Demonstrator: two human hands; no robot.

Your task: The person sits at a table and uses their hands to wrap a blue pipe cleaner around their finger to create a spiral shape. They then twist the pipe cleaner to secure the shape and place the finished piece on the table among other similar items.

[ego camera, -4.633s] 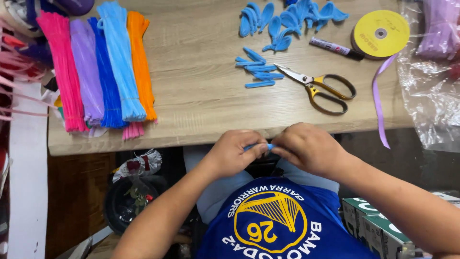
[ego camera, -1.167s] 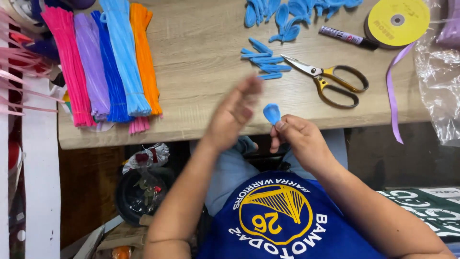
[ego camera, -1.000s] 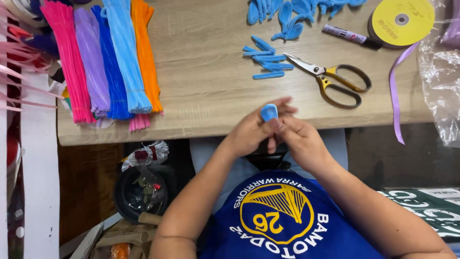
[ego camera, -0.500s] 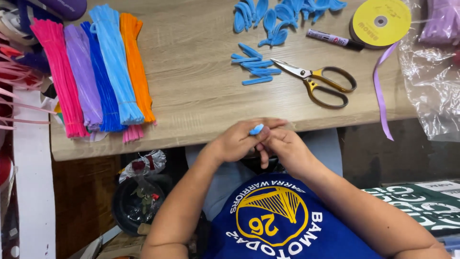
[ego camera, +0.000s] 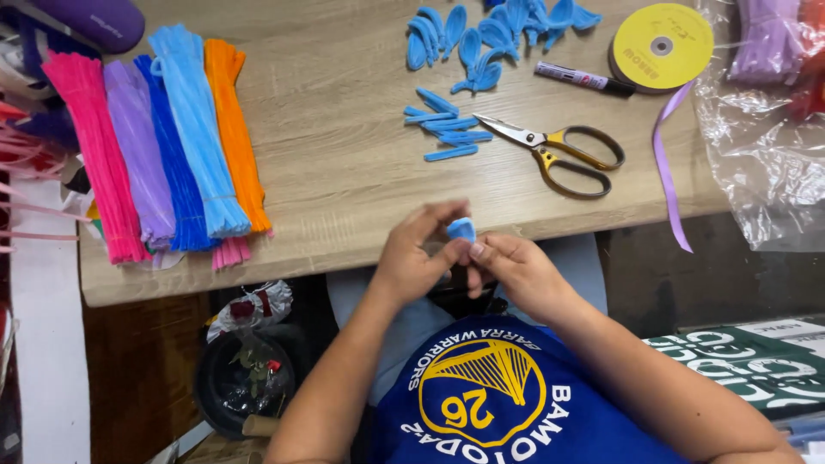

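Right at the table's near edge, a small light-blue fuzzy loop (ego camera: 461, 229) is pinched between both hands, its rounded end toward 12 o'clock; its long axis is too hidden to tell. Left hand (ego camera: 418, 258) at 9 o'clock and right hand (ego camera: 516, 271) at 4 o'clock clamp fingertips on it. Scissors (ego camera: 559, 153) lie at 1 o'clock, cut blue pieces (ego camera: 445, 127) at 12.

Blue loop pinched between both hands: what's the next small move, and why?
Probably set the bent blue piece with the finished petal shapes at the table's far edge. Both the left hand and right hand pinch it, and it already looks folded like those.
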